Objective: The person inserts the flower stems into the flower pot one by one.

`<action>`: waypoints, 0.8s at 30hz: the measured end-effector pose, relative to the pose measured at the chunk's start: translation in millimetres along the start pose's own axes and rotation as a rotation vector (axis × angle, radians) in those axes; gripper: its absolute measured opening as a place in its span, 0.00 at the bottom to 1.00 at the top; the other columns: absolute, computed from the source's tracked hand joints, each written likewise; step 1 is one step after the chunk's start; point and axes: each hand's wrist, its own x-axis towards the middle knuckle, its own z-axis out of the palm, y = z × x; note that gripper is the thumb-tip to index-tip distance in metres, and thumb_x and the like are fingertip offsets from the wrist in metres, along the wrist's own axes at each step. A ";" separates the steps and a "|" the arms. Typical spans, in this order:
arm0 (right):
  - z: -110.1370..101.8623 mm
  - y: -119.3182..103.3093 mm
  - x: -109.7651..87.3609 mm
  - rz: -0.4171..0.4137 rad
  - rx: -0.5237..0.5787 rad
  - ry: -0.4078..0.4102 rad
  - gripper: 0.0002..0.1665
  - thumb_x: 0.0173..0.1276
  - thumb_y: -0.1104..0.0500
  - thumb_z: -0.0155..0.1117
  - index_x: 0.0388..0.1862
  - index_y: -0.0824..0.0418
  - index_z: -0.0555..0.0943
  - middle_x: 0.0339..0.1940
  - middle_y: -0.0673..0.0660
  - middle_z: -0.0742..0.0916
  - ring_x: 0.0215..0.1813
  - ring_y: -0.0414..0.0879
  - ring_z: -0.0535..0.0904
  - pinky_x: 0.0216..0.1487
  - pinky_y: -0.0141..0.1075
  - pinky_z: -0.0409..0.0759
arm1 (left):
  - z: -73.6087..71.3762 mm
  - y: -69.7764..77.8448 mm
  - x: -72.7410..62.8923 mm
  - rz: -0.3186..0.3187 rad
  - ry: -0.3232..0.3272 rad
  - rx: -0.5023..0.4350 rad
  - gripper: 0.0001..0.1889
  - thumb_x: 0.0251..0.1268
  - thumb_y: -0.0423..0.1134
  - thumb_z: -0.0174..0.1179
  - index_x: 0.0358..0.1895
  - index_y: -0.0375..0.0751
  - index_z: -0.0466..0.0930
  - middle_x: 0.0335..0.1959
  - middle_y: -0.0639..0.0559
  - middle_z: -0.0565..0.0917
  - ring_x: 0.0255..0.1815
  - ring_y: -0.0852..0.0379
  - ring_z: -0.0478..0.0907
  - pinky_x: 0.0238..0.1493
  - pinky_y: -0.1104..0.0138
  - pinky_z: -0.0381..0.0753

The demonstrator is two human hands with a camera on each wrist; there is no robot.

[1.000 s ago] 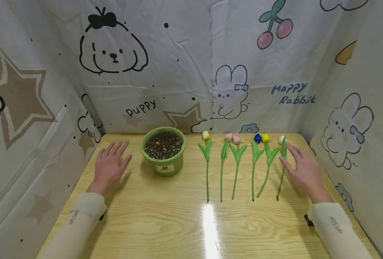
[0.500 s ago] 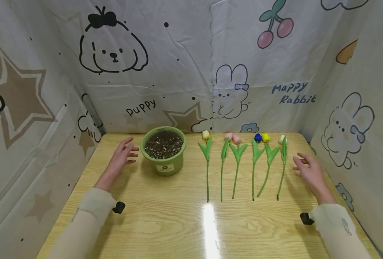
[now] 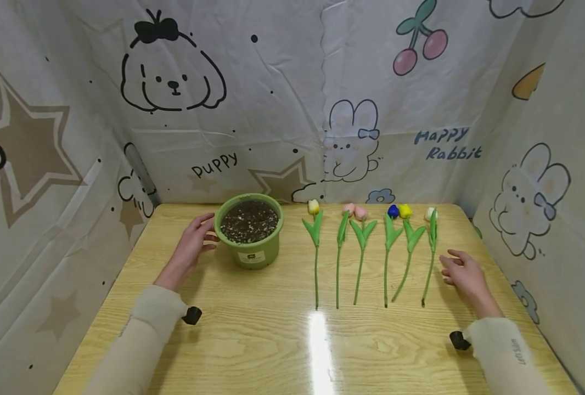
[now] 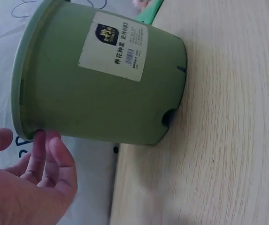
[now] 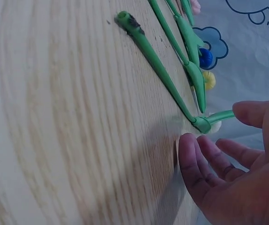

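A green flowerpot (image 3: 258,253) filled with dark, white-flecked soil (image 3: 249,221) stands upright at the back, left of centre. My left hand (image 3: 193,245) is at its left side; in the left wrist view the fingertips lie right under the rim, the fingers loosely bent. To the right, several artificial tulips lie in a row, heads toward the back wall. The rightmost is a white tulip (image 3: 432,236) with a green stem. My right hand (image 3: 467,272) hovers just right of that stem, relaxed and holding nothing. In the right wrist view the stem (image 5: 157,65) lies beyond the fingertips.
Left of the white tulip lie a yellow tulip (image 3: 406,258), a blue tulip (image 3: 386,263), two pink ones, and a pale yellow tulip (image 3: 316,258) nearest the pot. Printed cloth (image 3: 273,109) walls the wooden table (image 3: 253,340) at the back and sides.
My left hand has moved right from the tabletop to the pot's side. My right hand has drawn back from the white tulip's head and now sits lower, beside the stem.
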 end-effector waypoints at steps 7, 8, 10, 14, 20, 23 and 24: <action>8.0 -0.7 2.2 0.006 0.011 0.006 0.41 0.84 0.48 0.47 0.82 0.73 0.52 0.72 0.77 0.70 0.41 0.33 0.79 0.41 0.29 0.88 | 3.2 0.4 -0.6 0.025 0.037 -0.037 0.31 0.83 0.53 0.50 0.81 0.43 0.59 0.45 0.57 0.77 0.39 0.64 0.80 0.41 0.71 0.85; 9.4 -1.1 2.8 0.008 0.009 0.009 0.41 0.84 0.49 0.48 0.82 0.73 0.53 0.71 0.77 0.70 0.42 0.34 0.79 0.41 0.29 0.88 | 3.2 0.5 -0.6 0.026 0.037 -0.046 0.31 0.83 0.52 0.50 0.81 0.43 0.59 0.45 0.58 0.77 0.39 0.65 0.80 0.41 0.70 0.85; 12.3 -1.9 4.0 0.014 0.009 0.004 0.40 0.84 0.50 0.48 0.82 0.73 0.53 0.71 0.77 0.70 0.43 0.35 0.79 0.42 0.29 0.88 | 3.2 0.4 -0.6 0.028 0.036 -0.059 0.31 0.83 0.51 0.51 0.81 0.42 0.59 0.44 0.59 0.78 0.38 0.66 0.80 0.41 0.71 0.85; 18.5 -4.0 6.3 0.022 0.025 -0.012 0.40 0.83 0.51 0.49 0.82 0.72 0.53 0.72 0.75 0.70 0.47 0.41 0.79 0.44 0.30 0.88 | 3.7 0.0 -1.3 0.030 0.056 -0.084 0.29 0.83 0.47 0.52 0.79 0.40 0.61 0.43 0.60 0.79 0.37 0.66 0.81 0.41 0.71 0.86; 23.8 -7.9 9.1 0.030 0.017 0.004 0.40 0.82 0.52 0.51 0.82 0.72 0.53 0.72 0.75 0.70 0.49 0.44 0.80 0.43 0.30 0.88 | 6.4 0.9 -1.1 0.039 0.050 -0.126 0.28 0.84 0.42 0.51 0.79 0.37 0.61 0.42 0.58 0.79 0.37 0.67 0.82 0.42 0.73 0.86; 25.2 -8.8 10.6 0.039 0.018 0.020 0.40 0.81 0.53 0.54 0.82 0.73 0.54 0.70 0.75 0.71 0.46 0.40 0.81 0.43 0.29 0.88 | 7.4 1.8 -1.0 0.040 0.036 -0.150 0.27 0.84 0.41 0.50 0.79 0.36 0.60 0.44 0.56 0.78 0.37 0.67 0.82 0.43 0.73 0.86; 25.6 -9.3 10.8 0.039 0.016 0.026 0.40 0.81 0.54 0.55 0.81 0.73 0.55 0.70 0.74 0.72 0.44 0.39 0.81 0.42 0.29 0.88 | 7.8 2.3 -1.1 0.039 0.033 -0.157 0.27 0.84 0.41 0.49 0.79 0.36 0.59 0.44 0.55 0.77 0.37 0.67 0.82 0.43 0.73 0.87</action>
